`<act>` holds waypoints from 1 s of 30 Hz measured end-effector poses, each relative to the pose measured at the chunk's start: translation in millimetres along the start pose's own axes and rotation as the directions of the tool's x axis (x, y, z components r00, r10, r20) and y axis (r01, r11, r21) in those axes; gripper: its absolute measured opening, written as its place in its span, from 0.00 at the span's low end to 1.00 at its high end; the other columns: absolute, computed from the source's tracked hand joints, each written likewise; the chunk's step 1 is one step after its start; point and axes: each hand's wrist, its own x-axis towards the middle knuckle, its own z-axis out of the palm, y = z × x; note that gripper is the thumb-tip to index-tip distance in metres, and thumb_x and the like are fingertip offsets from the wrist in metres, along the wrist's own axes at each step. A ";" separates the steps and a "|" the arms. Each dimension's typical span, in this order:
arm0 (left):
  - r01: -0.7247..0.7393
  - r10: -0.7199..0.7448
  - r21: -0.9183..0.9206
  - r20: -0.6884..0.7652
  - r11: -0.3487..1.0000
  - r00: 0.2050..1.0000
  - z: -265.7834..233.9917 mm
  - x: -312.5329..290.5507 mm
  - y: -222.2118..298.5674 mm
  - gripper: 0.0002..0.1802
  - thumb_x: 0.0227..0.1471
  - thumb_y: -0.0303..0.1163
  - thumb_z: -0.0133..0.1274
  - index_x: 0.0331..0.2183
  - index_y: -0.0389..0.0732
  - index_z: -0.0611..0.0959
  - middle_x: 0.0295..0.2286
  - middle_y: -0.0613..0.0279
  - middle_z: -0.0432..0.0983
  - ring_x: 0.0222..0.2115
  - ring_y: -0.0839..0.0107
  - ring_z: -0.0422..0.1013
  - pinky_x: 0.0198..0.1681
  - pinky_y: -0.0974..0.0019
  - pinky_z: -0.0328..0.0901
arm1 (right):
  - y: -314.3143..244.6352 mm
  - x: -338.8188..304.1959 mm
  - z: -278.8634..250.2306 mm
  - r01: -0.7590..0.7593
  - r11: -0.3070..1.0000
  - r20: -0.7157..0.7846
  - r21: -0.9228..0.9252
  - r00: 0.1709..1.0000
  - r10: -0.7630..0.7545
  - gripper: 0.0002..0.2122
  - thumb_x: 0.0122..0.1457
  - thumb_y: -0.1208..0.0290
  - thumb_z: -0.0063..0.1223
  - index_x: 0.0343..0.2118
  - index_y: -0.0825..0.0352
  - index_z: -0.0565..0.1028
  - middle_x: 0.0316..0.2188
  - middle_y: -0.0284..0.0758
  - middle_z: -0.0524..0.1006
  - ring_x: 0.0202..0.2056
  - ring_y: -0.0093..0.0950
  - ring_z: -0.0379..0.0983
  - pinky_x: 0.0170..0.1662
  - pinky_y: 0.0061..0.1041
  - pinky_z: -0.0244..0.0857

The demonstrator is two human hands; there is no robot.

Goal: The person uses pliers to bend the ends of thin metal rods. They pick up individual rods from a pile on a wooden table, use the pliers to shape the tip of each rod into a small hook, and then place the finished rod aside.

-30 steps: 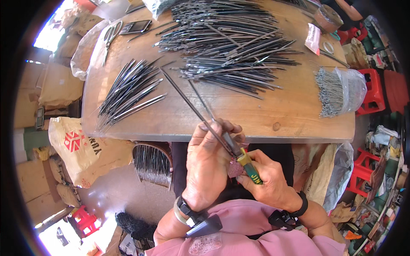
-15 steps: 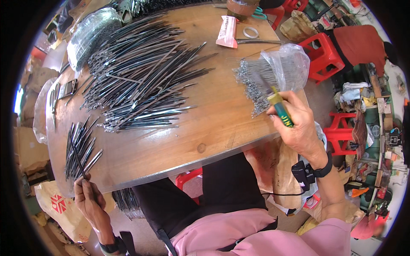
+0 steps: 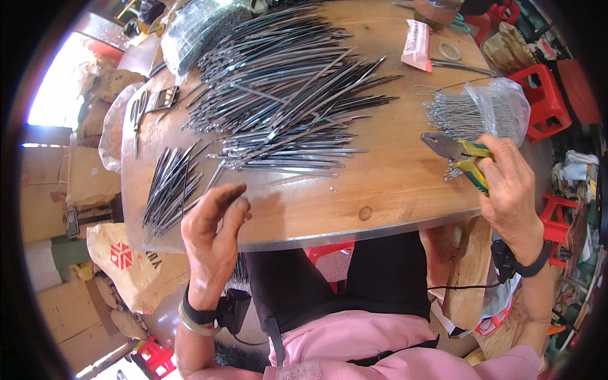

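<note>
My right hand (image 3: 510, 187) grips a pair of pliers (image 3: 443, 147) with green and yellow handles. Its dark jaws point left, just in front of a bunch of thin grey wires (image 3: 446, 113) partly covered by a clear plastic bag (image 3: 503, 104). At the table's front edge, my left hand (image 3: 209, 231) is empty, thumb and fingers apart and the fingertips darkened. It is beside a small bundle of dark thin strips (image 3: 168, 183). A much larger heap of similar dark strips (image 3: 272, 95) lies beyond it.
The wooden table (image 3: 304, 212) has a metal front edge. Scissors (image 3: 138, 114) lie at its left. A pink packet (image 3: 416, 45), a white ring (image 3: 449, 50) and a brown tape roll (image 3: 437, 11) are at the far right. Red stools (image 3: 538, 101) stand beyond the right edge.
My left hand has let go of a dark strip at the small bundle and moved right. In my right hand the pliers have turned, their jaws now pointing left. The whole view has shifted.
</note>
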 end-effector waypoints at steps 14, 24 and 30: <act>-0.391 0.402 0.594 0.122 0.703 0.907 33.4 68.9 -16.0 0.05 0.46 0.24 0.59 0.29 0.34 0.81 0.25 0.55 0.71 0.25 0.64 0.71 0.29 0.65 0.64 | -54.7 3.2 -30.0 -0.207 0.588 -0.322 0.782 0.673 0.665 0.06 0.53 0.80 0.56 0.35 0.70 0.75 0.45 0.40 0.73 0.45 0.27 0.69 0.50 0.29 0.62; 0.054 -0.113 -0.494 -0.091 0.868 0.989 -4.0 4.5 3.3 0.06 0.57 0.27 0.51 0.29 0.36 0.76 0.27 0.57 0.76 0.26 0.70 0.72 0.29 0.67 0.67 | -42.1 -58.9 -4.5 -0.204 -0.175 0.250 0.963 0.441 0.862 0.08 0.56 0.76 0.56 0.38 0.70 0.76 0.41 0.40 0.75 0.37 0.27 0.70 0.39 0.26 0.64; 0.302 -0.552 -0.944 0.184 0.131 0.814 -0.8 -82.2 -15.7 0.10 0.54 0.27 0.52 0.39 0.39 0.74 0.30 0.56 0.74 0.23 0.68 0.69 0.25 0.70 0.66 | -73.0 -73.9 12.1 0.109 -0.732 0.602 0.673 0.494 0.627 0.11 0.56 0.76 0.56 0.42 0.69 0.73 0.43 0.41 0.71 0.37 0.30 0.67 0.35 0.27 0.62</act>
